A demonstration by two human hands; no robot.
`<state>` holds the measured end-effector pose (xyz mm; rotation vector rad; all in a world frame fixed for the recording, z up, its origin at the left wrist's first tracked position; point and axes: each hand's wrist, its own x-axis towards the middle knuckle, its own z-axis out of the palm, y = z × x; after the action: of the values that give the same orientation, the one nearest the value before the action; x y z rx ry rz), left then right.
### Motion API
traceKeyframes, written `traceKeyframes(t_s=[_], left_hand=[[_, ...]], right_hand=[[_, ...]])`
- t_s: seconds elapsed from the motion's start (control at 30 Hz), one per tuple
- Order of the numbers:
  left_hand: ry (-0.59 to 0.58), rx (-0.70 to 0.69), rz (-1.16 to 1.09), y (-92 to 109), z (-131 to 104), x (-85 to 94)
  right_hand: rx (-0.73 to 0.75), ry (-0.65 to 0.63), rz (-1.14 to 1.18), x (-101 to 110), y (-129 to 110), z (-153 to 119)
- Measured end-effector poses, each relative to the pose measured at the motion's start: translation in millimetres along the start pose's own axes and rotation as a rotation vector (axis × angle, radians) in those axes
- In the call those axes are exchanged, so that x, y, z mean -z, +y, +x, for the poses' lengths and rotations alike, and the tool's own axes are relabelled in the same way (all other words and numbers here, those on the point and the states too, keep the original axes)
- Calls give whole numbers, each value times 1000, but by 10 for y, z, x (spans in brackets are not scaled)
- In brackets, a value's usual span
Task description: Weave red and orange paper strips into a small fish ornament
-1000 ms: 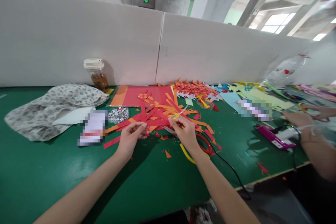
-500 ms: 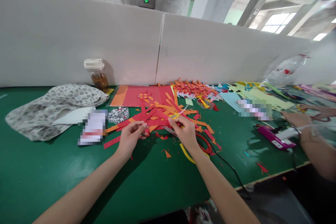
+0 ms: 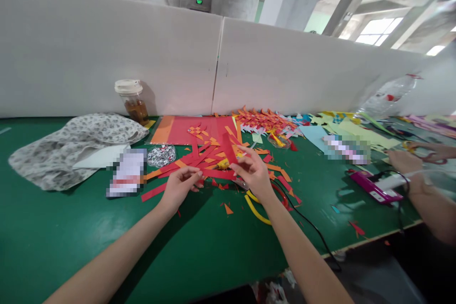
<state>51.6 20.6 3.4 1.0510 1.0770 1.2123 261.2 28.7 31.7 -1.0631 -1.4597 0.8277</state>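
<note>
Grips red paper (image 3: 229,148) with left fingers (image 3: 187,171) and right fingers (image 3: 254,157), seemingly yet unwoven (unlike woven pieces (image 3: 264,122) near worktop's (image 3: 153,256) far edge).

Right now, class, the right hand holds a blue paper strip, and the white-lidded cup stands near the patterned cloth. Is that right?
Not quite: the head view shows the paper strip is red. The right hand does hold it, and the cup stands near the cloth.
</note>
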Motion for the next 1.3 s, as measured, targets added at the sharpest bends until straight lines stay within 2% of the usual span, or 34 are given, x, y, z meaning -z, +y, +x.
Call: traceKeyframes(t_s=[0.1,0.2,0.3,0.33,0.4,0.53,0.6,0.67,0.8,1.07,1.17,1.3], left_hand=[[-80,21,54,19,3,31],[-177,30,105,39,-5,66],[-270,-43,253,48,-28,96],[-284,-95,336,48,-36,105],[-242,-216,522,48,-41,126],[5,-378,836,55,2,179],[83,-421,934,53,38,204],[71,-491,992,36,70,223],[-54,-613,1045,-21,100,238],[-136,-559,1113,-29,101,233],[-112,-570,1120,5,103,238],[22,-613,1151,83,145,332]], right_hand=[[24,-150,-45,1,-34,-44],[-8,-358,-96,29,-81,-66],[25,-502,-202,29,-108,-67],[55,-502,-240,22,-111,-64],[104,-420,-298,5,-109,-56],[80,-197,-296,-13,-88,-41],[54,-139,-270,-16,-70,-40],[42,-117,-272,-18,-45,-43],[52,-101,-317,-24,4,-53],[67,-48,-303,-29,-5,-47],[60,-53,-301,-24,-4,-46],[56,-45,-288,-26,13,-51]])
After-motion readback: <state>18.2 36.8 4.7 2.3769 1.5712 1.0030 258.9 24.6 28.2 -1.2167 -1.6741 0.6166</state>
